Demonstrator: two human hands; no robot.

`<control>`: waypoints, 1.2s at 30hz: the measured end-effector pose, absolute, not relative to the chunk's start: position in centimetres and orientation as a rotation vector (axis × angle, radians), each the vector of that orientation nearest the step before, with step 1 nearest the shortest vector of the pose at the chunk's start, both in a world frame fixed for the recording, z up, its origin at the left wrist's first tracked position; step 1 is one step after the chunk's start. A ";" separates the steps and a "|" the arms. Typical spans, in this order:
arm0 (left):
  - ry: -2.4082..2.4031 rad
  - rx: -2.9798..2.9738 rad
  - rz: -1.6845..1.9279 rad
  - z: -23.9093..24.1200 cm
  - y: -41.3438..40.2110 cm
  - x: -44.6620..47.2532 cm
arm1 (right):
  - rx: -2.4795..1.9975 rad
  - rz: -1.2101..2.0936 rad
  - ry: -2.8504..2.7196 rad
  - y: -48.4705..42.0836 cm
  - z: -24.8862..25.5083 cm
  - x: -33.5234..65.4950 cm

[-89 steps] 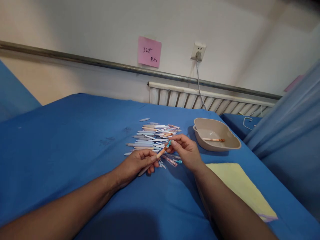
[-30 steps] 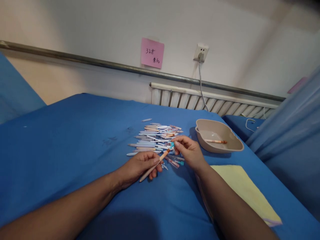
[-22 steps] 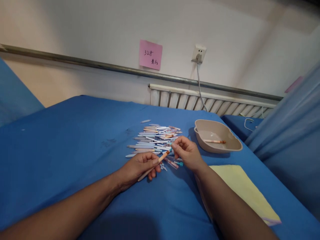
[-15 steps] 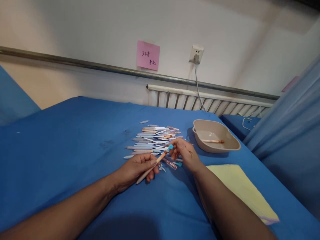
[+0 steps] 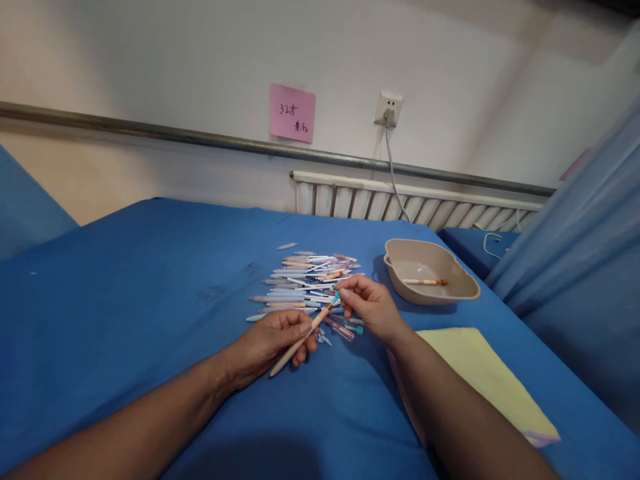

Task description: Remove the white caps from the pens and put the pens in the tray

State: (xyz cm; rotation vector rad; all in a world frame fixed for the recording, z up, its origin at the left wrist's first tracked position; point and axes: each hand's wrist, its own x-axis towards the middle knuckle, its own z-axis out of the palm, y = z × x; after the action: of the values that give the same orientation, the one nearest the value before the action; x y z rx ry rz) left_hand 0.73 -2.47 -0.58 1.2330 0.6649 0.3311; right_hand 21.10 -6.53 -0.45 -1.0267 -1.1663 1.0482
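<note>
My left hand is closed around a beige and peach pen, which tilts up to the right. At the pen's upper end sits a small teal piece. The fingertips of my right hand are pinched on that teal piece, partly covering it. Behind both hands lies a loose pile of pen parts: pale blue, grey and peach barrels with white thin tubes. Another teal piece and a few small pale tips lie just below the right hand.
A beige basin stands at the right with a pen inside. A folded yellow cloth lies in front of it, partly under my right forearm. Blue sheeting covers the table. Behind are a radiator and a plugged-in cable.
My right fingers have closed in on the teal piece, covering more of it. The pen is still in my left hand, and its lower end has dipped slightly.
</note>
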 end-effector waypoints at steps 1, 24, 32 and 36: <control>0.661 1.239 0.337 -0.7 -2.4 0.7 | -1.036 1.050 -1.170 -6.5 -0.4 21.1; 0.674 1.151 0.343 -0.3 -2.4 0.6 | -1.027 1.095 -1.036 -6.1 -1.0 21.0; 0.771 1.311 0.396 0.5 -2.5 1.3 | -1.183 1.079 -1.065 -4.5 -2.1 20.5; 0.794 1.517 0.422 3.5 -1.1 3.5 | -1.482 0.805 -1.320 -4.2 -2.0 20.6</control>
State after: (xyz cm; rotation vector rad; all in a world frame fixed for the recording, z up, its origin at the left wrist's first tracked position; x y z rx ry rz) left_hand 3.45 -1.15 3.50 1.5170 0.7936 0.4224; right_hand 20.64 -4.18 -1.99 -1.4816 -1.3204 0.8050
